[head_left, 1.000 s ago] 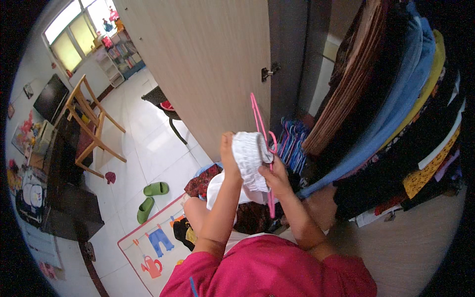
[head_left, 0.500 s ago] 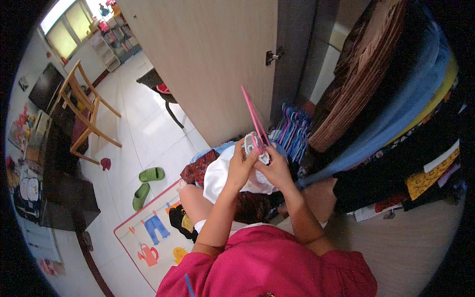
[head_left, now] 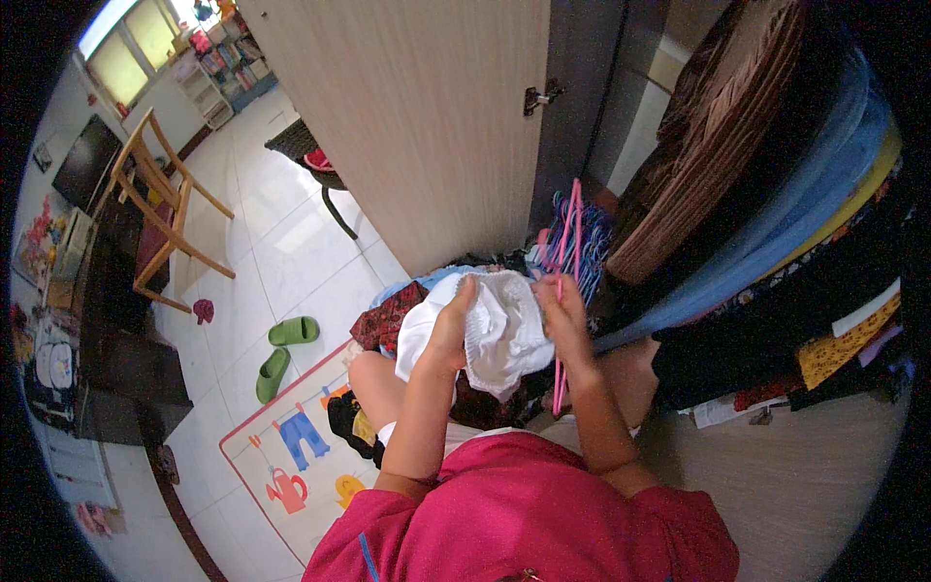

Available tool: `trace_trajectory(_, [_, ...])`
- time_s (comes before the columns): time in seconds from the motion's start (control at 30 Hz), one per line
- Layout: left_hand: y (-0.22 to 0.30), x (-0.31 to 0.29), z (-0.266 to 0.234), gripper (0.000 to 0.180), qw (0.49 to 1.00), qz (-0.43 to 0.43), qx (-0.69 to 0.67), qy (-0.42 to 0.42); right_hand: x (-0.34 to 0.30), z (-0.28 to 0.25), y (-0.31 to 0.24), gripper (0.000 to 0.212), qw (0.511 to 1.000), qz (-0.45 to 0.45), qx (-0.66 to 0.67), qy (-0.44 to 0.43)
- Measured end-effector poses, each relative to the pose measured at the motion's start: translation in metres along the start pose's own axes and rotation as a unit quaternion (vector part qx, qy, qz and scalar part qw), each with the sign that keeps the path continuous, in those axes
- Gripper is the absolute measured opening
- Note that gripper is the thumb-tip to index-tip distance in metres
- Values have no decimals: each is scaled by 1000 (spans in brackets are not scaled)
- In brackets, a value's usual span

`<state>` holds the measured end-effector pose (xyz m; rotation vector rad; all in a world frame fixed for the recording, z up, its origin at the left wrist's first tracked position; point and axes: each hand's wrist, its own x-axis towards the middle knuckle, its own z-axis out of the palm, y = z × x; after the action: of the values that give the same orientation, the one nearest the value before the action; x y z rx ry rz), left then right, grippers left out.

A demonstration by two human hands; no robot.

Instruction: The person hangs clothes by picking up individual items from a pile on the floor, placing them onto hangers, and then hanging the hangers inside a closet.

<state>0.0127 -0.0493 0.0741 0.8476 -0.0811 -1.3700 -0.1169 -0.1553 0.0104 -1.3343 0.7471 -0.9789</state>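
Above my lap, my left hand (head_left: 452, 330) is closed on the edge of a white garment (head_left: 504, 335) with a ribbed or lacy trim. The garment hangs partly spread, its opening facing up. My right hand (head_left: 565, 318), just right of the cloth, grips a pink clothes hanger (head_left: 575, 218). The hanger stands nearly edge-on, one end pointing away from me and the other toward my lap. Whether my right fingers also touch the white cloth, I cannot tell.
A pile of dark red and blue clothes (head_left: 386, 322) lies beyond my knees. Several coloured hangers (head_left: 582, 238) lean by the wardrobe door (head_left: 417, 126). Clothes (head_left: 776, 233) hang at the right. Green slippers (head_left: 294, 331) and a printed mat (head_left: 262, 436) are on the floor at left.
My hands have moved apart. The pink hanger has shifted right, away from the white garment, and turned more upright in view. The garment's opening is now spread wider.
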Motion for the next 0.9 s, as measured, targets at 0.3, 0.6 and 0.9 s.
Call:
trace_trajectory(0.3, [15,9,-27,36,969,96,228,-22,-11,-15,-1,11,996,22,-85,-2])
trace_trajectory(0.6, [46,48,-47,49,666,256,650,261,-48,-42,-56,26,991,31,-70,-108])
trace_trajectory(0.9, [53,52,-15,43,694,337,559,304,-80,-48,-60,33,962,170,-185,-106])
